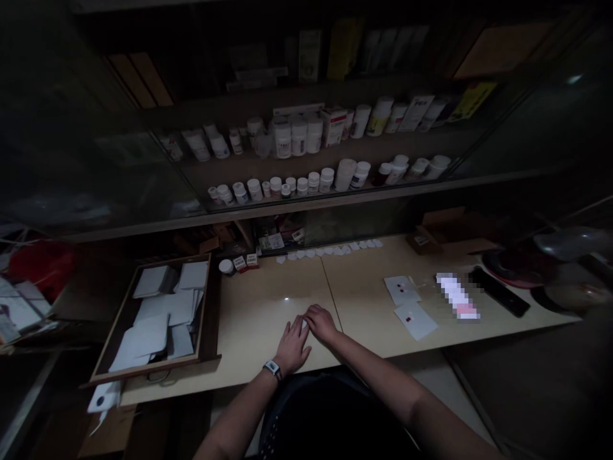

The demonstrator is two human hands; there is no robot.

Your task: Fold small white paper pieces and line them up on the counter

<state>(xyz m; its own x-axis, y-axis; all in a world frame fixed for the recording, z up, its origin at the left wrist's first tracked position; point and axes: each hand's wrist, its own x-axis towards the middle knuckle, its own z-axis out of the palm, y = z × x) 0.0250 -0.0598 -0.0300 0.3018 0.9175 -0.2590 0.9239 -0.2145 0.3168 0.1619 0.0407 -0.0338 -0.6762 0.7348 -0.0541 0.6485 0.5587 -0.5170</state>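
The left hand (292, 345) and right hand (322, 322) are resting together on the desk (268, 319), both half curled around a small white paper (304, 324); I cannot tell which has hold of it. A row of white scraps (330, 250) is lying along the desk's far edge, and a drawer (143, 370) of white sheets (153, 281) is standing open beside the left hand.

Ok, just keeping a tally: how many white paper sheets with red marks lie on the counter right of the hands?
2: the farther sheet lies just behind the nearer sheet, both on the counter. Neither looks covered, and none seems hidden.
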